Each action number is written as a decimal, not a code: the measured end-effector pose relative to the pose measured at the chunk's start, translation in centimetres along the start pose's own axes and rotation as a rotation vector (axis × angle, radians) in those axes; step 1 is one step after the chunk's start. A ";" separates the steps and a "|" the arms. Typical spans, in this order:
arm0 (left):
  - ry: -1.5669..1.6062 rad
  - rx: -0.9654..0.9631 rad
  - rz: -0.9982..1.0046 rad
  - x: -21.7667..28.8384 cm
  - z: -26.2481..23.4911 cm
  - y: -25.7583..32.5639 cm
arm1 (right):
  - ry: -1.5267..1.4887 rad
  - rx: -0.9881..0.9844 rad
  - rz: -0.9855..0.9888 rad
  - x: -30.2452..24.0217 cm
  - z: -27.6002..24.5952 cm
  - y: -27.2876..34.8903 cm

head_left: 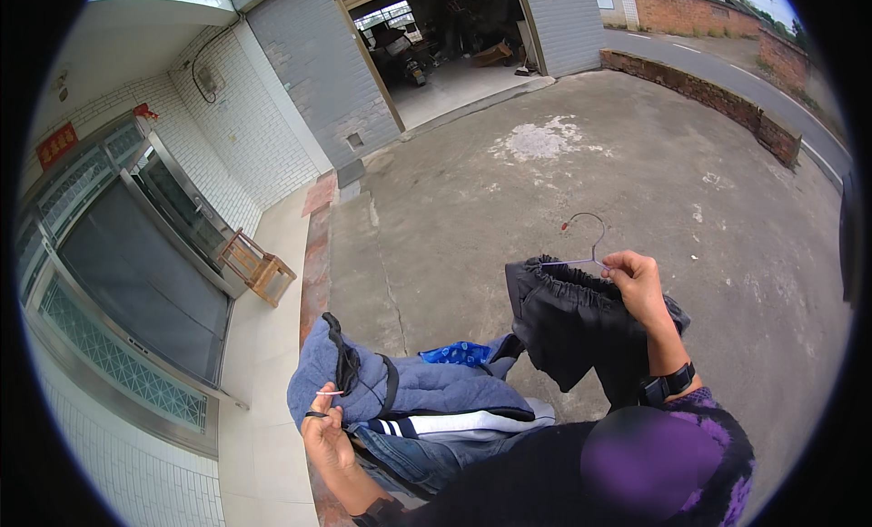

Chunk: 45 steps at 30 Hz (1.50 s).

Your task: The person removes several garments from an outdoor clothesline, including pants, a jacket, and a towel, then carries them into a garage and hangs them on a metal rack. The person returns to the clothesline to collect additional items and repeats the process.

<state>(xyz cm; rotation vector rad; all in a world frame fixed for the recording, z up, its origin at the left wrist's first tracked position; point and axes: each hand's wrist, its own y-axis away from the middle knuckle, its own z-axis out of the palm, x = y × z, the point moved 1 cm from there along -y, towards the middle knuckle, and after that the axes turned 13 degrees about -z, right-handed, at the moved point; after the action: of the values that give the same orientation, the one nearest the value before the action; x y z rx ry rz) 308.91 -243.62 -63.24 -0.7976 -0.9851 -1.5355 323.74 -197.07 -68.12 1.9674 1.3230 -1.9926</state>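
Head view, right hand (636,286) grip pinching wire hanger (586,241) with black trousers (572,323), left hand (325,436) grip closed on blue jacket (400,386), wooden stool (257,265) aside.

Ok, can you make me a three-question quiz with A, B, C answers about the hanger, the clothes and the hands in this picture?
1. Where is the wire hanger?
A. On the wooden stool
B. At the top of the black garment, in the right hand
C. Flat on the concrete

2. What colour is the fleecy garment on top of the pile?
A. Blue
B. Red
C. Yellow

3. How is the black garment right now?
A. Folded in the pile
B. Spread on the ground
C. Held up, hanging down

Answers:
1. B: the right hand pinches the hanger at the gathered waist of the black garment.
2. A: the fleecy garment by the left hand is blue.
3. C: it dangles from the raised hand, clear of the concrete.
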 end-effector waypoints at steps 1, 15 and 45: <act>0.026 0.039 0.043 -1.1 1.8 -3.3 | 0.068 -0.047 -0.025 2.7 1.8 -4.3; -0.064 -0.200 -0.074 -11.5 27.0 -44.0 | -0.042 0.205 0.200 25.1 9.5 -34.5; -0.126 -0.497 -0.107 -28.6 79.9 -127.9 | -0.459 -0.204 -0.053 72.3 59.8 -110.3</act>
<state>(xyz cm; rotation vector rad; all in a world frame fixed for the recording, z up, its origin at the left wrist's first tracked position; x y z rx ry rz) 187.02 -151.21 -76.29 -1.2157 -0.7492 -1.8738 199.10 -124.50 -81.31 1.2967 1.3948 -2.0634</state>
